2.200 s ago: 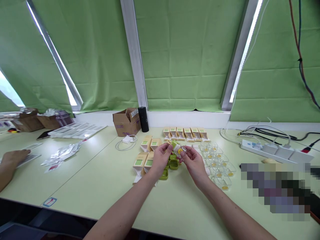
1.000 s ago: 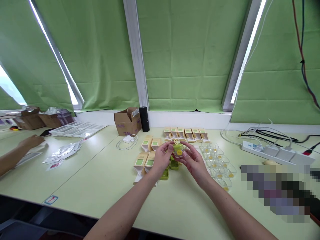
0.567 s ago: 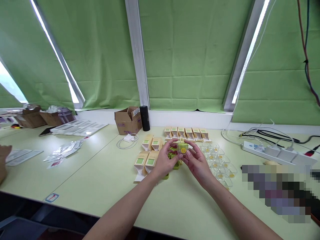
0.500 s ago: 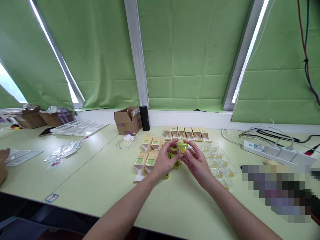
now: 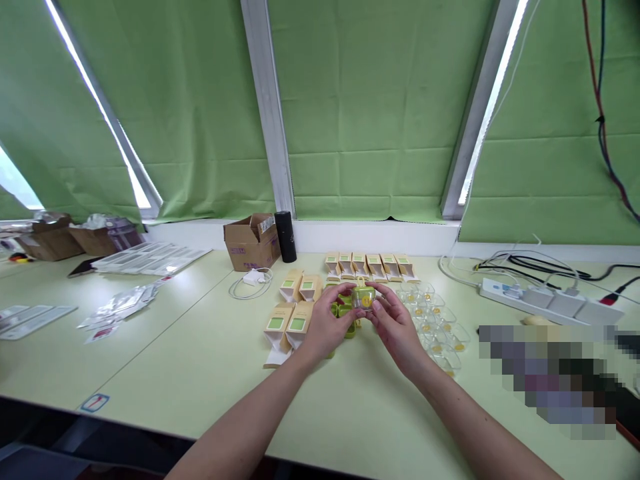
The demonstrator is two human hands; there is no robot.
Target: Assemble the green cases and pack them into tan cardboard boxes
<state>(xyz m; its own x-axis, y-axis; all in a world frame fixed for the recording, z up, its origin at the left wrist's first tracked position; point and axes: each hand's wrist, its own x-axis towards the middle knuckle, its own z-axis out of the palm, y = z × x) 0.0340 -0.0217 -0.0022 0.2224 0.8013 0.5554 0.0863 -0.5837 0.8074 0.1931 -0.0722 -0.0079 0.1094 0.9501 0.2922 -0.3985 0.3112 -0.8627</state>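
Between my two hands, above the table, is a small clear case with a green lid [image 5: 363,298] and a round yellow mark on its front. The fingers of my left hand [image 5: 330,319] close on its left side. My right hand [image 5: 395,320] grips the right side with thumb and fingers. Partly hidden behind my left hand are green lids [image 5: 345,309] on the table. Clear cups with yellow marks [image 5: 437,327] stand in rows to the right of my right hand. Left of my left hand are open cream boxes with green windows [image 5: 276,324].
A row of cream boxes [image 5: 370,267] stands farther back. Behind on the left are a cardboard box [image 5: 251,243], a black cylinder [image 5: 285,237] and a white charger with cable [image 5: 254,277]. Silver packets [image 5: 123,307] lie left; a power strip [image 5: 545,303] lies right.
Both hands keep hold of the small case with little movement. The view has shifted slightly, and another person's hand at the far left is out of sight.
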